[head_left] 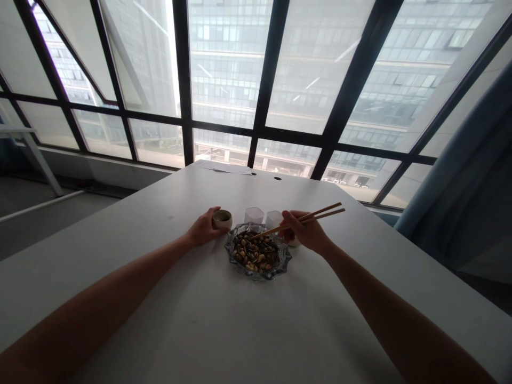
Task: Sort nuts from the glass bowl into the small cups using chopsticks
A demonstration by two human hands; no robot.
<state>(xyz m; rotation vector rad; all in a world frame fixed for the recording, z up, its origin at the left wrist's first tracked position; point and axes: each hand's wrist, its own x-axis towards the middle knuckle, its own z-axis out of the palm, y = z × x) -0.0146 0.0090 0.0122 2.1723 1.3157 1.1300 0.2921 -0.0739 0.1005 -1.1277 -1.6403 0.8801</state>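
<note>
Chopsticks [310, 218], likely light, stiff and best pinched behind mid-length, sit clasped in the right hand's grip [298, 229], tips at the seeds and nuts [256, 253] in the glass bowl [283, 265], while the left hand [205, 229] grasps the cup [221, 225].

A window [228, 101] with a dark frame [264, 69] spans the background. One pane [80, 48] at upper left is tilted out of the frame. A multi-storey building [228, 32] is visible through the glass. A blue curtain [460, 176] hangs at the right. Paper [224, 167] lies at the far end of the white table [240, 336], near two dark round spots [277, 178]. At far left, a second table [16, 129] stands on the grey floor [80, 208].
</note>
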